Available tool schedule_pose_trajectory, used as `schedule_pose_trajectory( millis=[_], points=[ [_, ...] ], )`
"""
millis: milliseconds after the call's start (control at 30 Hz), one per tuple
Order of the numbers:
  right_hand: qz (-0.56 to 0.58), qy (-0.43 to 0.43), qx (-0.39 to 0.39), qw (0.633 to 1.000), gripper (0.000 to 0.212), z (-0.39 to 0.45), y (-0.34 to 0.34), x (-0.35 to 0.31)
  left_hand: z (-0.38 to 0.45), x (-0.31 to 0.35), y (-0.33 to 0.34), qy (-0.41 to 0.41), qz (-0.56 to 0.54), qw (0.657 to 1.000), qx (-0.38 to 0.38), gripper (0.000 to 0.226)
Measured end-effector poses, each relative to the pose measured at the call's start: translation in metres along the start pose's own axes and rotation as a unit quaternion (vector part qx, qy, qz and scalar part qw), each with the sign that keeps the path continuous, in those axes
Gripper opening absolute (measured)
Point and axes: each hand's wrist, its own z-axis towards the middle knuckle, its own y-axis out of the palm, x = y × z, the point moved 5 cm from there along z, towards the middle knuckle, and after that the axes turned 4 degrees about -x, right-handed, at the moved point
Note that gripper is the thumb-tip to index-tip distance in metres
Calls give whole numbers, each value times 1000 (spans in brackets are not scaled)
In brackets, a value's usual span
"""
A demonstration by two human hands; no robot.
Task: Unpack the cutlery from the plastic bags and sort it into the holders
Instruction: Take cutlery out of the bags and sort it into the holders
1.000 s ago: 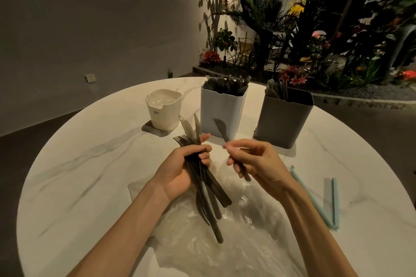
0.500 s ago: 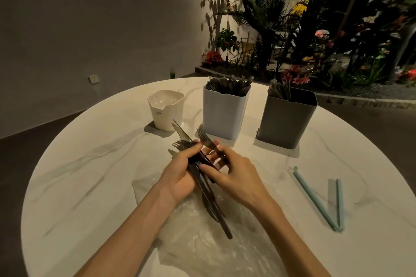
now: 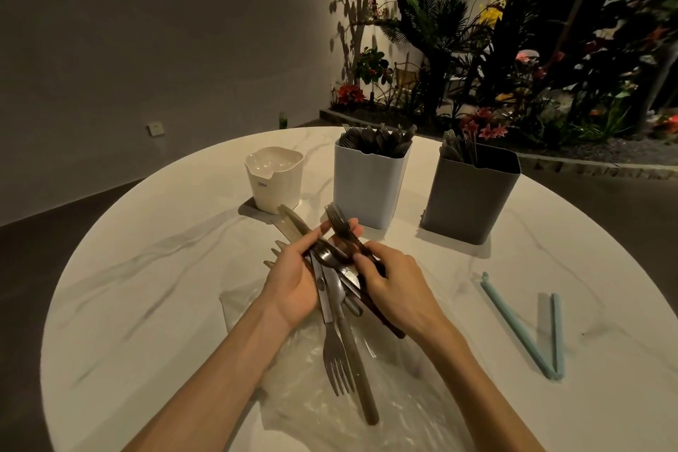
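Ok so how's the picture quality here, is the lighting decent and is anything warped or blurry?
In the head view the light is dim and warm, brightest on the table and fading to dark at the walls; the holders cast soft shadows; the wide lens bends the table edge; the plants behind are murky; the hands and cutlery are fairly sharp.

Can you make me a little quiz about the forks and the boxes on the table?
1. True or false: the small cream holder is packed with forks.
2. Which holds the bundle of cutlery? A) left hand B) grey holder C) plastic bag
3. Fill in: the right hand pinches one ____ out of the bundle.

Key
1. False; no cutlery shows in it, while fork tines poke out of the white holder.
2. A
3. Fork
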Motion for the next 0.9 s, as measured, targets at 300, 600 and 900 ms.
schedule_pose_trajectory(
  millis=[300, 600, 900],
  points=[
    [-40, 22, 139, 989, 15, 1, -22, 6, 5, -4, -10, 7, -1, 997, 79, 25],
    [-41, 0, -21, 999, 23, 0, -11, -2, 10, -2, -22, 4, 3, 995, 97, 33],
    [-57, 13, -14, 998, 16, -2, -13, -4, 14, -2, -25, 21, -14, 996, 88, 31]
  ],
)
